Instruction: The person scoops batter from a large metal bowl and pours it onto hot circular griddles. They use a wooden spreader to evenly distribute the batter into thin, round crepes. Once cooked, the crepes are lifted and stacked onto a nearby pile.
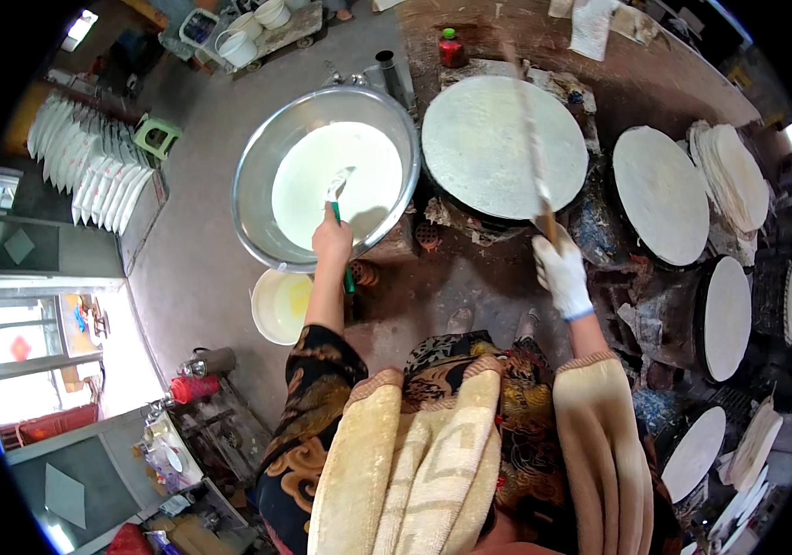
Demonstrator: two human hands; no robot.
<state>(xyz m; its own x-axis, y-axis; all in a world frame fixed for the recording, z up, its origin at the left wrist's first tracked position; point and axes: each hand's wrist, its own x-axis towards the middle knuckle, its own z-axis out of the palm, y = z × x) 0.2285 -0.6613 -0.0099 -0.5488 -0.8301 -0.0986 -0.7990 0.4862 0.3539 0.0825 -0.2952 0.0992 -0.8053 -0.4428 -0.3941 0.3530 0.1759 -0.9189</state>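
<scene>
My left hand (332,239), bare, is closed round the green handle of a ladle (340,178), whose head rests at the surface of white batter (313,166). The batter fills much of a wide metal basin (246,176). In a white knitted glove, my right hand (563,277) grips the wooden handle of a long, thin spatula (536,157). Its blade, smeared by motion, crosses above the right part of a round griddle (488,218). A pale sheet of batter (484,139) covers that griddle's top.
More round griddles with pale sheets (662,194) curve down the right side, beside stacked flatbreads (734,176). Below the basin stands a pale bucket (271,310) with yellowish liquid. A red bottle (451,48) is behind the griddle. White sacks (91,157) and a green stool (155,136) are at left.
</scene>
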